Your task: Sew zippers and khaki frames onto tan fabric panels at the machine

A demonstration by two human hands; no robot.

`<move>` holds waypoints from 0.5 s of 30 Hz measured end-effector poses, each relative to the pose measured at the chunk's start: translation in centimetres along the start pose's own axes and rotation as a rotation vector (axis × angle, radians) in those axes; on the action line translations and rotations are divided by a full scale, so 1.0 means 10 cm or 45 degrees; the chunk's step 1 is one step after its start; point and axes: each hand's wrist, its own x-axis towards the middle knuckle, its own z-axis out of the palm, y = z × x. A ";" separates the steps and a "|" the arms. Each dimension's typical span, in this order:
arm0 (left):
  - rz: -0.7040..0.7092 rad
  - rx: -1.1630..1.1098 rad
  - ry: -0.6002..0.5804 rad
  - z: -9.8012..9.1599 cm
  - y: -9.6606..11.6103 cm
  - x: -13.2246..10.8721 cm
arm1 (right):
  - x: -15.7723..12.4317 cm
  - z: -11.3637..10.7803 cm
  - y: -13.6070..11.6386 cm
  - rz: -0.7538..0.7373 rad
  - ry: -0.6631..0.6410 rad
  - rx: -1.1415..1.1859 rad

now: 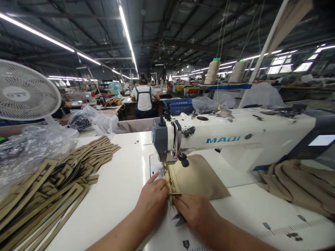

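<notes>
Grip: left hand (155,191) and right hand (195,211), pinch or press cannot be told | MAQI sewing machine (225,134) stationed ahead | khaki fabric panel (201,177) spread beneath | slotted strip (173,179) flanked by left, long axis pointed away, near end met by right

Lies flat on the white tabletop (117,188) as a tan fabric panel (200,177) with a narrow khaki frame (175,179) at left.
</notes>
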 end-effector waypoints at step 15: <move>-0.055 0.015 -0.002 0.05 -0.12 0.14 | 0.13 0.00 0.15 0.102 -0.097 0.102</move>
